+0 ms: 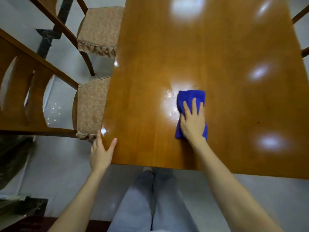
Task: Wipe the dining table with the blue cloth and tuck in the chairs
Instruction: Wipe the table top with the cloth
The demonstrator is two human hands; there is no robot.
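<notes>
With both grips apart, right hand (pixel 193 122) flat on the blue cloth (pixel 190 97) and left hand (pixel 101 153) on the tabletop (pixel 217 47), the unpinched cloth may slide free.

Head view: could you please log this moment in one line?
wiping | right hand flat on blue cloth | left hand on dining table corner | nearest chair beside table

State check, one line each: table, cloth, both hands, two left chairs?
table: glossy, wet streaks left of the cloth
cloth: folded, flat on the table, under the right hand
right hand: fingers straight, pressing the cloth
left hand: fingers spread, resting on the table corner
near chair: seat mostly out, not tucked in
far chair: seat mostly out too
</notes>
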